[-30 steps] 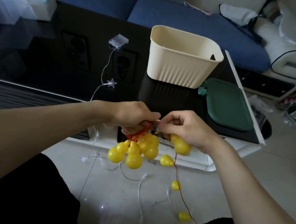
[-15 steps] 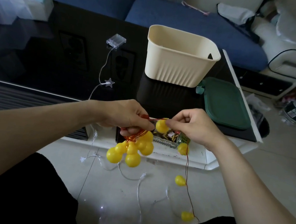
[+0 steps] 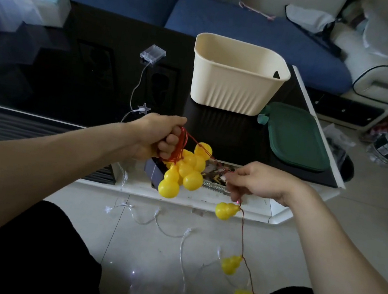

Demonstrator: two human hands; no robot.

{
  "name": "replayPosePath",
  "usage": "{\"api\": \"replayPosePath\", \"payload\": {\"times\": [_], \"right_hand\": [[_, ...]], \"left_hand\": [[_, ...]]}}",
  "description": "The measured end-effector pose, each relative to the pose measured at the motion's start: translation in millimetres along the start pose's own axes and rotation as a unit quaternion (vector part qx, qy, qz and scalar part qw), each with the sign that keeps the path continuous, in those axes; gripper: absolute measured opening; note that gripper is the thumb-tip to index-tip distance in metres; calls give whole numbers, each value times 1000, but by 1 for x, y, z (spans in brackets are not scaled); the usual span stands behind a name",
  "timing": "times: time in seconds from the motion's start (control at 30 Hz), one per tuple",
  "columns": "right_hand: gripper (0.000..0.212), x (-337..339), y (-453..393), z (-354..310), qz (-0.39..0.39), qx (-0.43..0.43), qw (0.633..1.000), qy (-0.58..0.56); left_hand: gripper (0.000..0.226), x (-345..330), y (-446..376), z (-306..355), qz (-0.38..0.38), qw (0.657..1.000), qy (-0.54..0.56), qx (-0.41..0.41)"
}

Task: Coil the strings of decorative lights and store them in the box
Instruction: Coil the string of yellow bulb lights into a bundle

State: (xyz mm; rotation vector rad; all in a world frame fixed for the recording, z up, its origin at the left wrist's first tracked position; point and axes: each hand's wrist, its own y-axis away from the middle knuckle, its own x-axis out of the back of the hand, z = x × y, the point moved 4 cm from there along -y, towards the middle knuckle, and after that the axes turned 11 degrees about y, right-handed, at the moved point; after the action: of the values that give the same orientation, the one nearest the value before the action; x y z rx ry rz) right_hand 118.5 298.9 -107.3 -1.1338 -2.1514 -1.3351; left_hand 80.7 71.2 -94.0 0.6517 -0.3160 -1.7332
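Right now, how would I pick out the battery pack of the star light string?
Start at the cream box on the black table. Look to its left: a small clear plastic case lies on the tabletop. A thin pale wire runs from it to a clear star; nothing else there is transparent and wired.

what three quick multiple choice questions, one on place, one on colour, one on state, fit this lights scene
1. Where does the green lid lie?
A. inside the box
B. on the table to the right of the cream box
C. on the sofa

2. What colour is the wire looped in the left hand?
A. red
B. blue
C. white

3. What is the right hand doing?
A. resting flat on the table
B. holding the lid
C. pinching the wire just above a hanging yellow gourd bulb

Answers: 1 B, the lid lies flat beside the box; 2 A, red loops show at the fingers; 3 C, the wire runs down from its fingertips.
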Motion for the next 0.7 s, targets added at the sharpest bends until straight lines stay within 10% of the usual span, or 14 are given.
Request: {"api": "replayPosePath", "payload": {"times": [0.3,0.7], "right_hand": [[12,4,2,-31,163,80,983,-34],[14,-10,6,-58,109,103,987,64]], "left_hand": [[40,-4,6,6,-40,990,129,28],[40,-23,5,3,-108,962,249,-14]]}}
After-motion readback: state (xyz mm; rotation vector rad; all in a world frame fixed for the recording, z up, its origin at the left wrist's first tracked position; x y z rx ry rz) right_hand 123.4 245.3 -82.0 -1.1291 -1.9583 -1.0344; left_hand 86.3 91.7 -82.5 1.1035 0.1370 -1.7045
